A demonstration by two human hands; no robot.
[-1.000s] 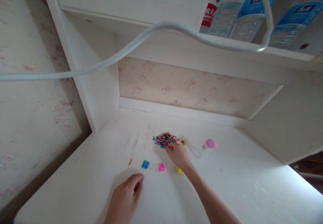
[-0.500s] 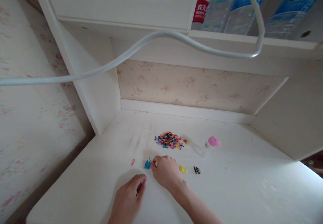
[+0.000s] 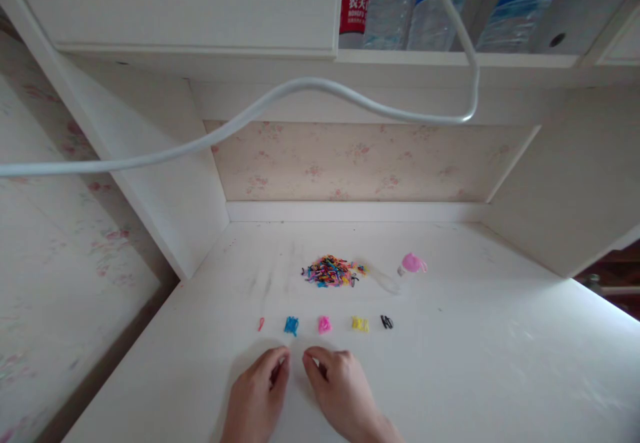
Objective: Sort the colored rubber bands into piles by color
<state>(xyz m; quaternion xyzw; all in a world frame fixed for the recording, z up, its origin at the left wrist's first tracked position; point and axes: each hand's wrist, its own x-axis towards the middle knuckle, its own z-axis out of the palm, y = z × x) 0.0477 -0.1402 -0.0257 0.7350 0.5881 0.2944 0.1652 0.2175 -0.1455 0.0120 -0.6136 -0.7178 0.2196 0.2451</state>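
My left hand (image 3: pixel 257 393) rests low on the white desk, thumb and fingertips pressed together with nothing showing in them. Beside it, my right hand (image 3: pixel 340 390) is curled into a similar pinch, also with nothing visible. Just beyond them is a row of small rubber bands sorted by colour: a single red band (image 3: pixel 261 324), a blue group (image 3: pixel 291 326), a pink group (image 3: pixel 325 324), a yellow group (image 3: pixel 360 324) and a black group (image 3: pixel 387 322). Further back lies a mixed heap of coloured rubber bands (image 3: pixel 330 272). Neither hand touches the bands.
Right of the heap lies a clear container (image 3: pixel 383 278), with a pink cap (image 3: pixel 412 262) near it. A pale cable (image 3: pixel 310 84) crosses the view above the desk (image 3: pixel 450 376). Water bottles (image 3: pixel 393 13) stand on the shelf overhead. Side panels and a wallpapered back enclose the desk.
My right hand has drawn back from the blue bands toward me, uncovering the pink group. A blue band that stuck up now lies with its group. My left hand stays put; the camera view has shifted.
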